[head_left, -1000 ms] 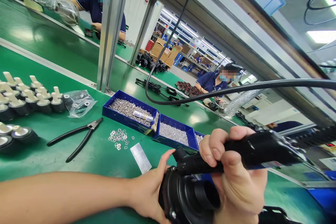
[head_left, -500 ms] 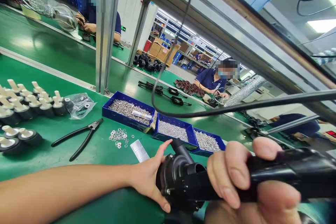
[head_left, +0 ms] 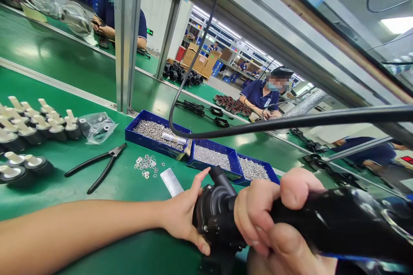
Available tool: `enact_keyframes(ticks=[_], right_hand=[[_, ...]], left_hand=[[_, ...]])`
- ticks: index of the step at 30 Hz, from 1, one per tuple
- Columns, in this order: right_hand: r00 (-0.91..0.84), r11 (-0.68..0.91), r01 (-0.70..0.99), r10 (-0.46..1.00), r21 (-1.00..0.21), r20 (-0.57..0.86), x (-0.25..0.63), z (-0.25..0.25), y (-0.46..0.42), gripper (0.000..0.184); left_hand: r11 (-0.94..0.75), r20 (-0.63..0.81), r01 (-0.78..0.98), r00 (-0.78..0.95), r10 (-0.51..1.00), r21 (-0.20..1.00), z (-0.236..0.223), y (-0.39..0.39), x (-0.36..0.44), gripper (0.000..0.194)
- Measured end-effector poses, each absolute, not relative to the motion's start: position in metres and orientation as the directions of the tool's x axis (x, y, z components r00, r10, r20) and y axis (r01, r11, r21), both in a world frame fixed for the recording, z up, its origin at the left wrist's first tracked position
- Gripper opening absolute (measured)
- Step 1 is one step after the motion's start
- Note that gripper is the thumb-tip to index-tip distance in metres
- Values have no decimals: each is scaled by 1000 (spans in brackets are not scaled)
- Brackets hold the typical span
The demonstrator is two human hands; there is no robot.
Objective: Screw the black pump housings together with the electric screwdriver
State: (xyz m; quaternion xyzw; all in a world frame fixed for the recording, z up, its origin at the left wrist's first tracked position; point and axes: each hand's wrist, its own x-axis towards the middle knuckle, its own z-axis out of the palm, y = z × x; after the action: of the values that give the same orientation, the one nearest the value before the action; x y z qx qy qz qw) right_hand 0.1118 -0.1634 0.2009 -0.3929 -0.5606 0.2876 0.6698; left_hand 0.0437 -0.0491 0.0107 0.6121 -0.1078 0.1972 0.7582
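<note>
My left hand (head_left: 185, 215) wraps round the left side of a black round pump housing (head_left: 214, 215) that stands on the green bench, thumb up by its outlet pipe. My right hand (head_left: 271, 227) grips a black powered screwdriver (head_left: 342, 223), whose front end points into the housing. A thick black cable (head_left: 290, 121) runs from the tool up and across the view. The tool's tip is hidden behind my fingers.
Three blue trays of screws (head_left: 161, 135) sit beyond the housing. Loose washers (head_left: 146, 165), a small white packet (head_left: 171, 182), black pliers (head_left: 97, 167), a plastic bag (head_left: 97, 126) and rows of black-and-cream parts (head_left: 32, 124) lie to the left. Other people work at far benches behind a metal post (head_left: 127, 38).
The screwdriver has swung down and forward to the housing, and my right hand has slid closer to it. My left hand keeps its hold on the housing.
</note>
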Motion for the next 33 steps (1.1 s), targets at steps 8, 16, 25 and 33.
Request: enact_keyframes(ticks=[8, 16, 25, 33], right_hand=[[266, 519, 80, 812, -851, 520, 112, 200, -165, 34], [288, 530, 77, 799, -844, 528, 108, 201, -166, 34], [323, 540, 56, 786, -840, 527, 107, 198, -164, 39], [325, 555, 50, 777, -830, 539, 106, 196, -164, 38]], left_hand=[[179, 401, -428, 900, 171, 886, 13, -50, 43, 188], [172, 400, -429, 899, 181, 887, 13, -50, 42, 186], [149, 421, -445, 891, 169, 883, 9, -49, 44, 187], [167, 444, -468, 881, 162, 868, 15, -48, 42, 182]])
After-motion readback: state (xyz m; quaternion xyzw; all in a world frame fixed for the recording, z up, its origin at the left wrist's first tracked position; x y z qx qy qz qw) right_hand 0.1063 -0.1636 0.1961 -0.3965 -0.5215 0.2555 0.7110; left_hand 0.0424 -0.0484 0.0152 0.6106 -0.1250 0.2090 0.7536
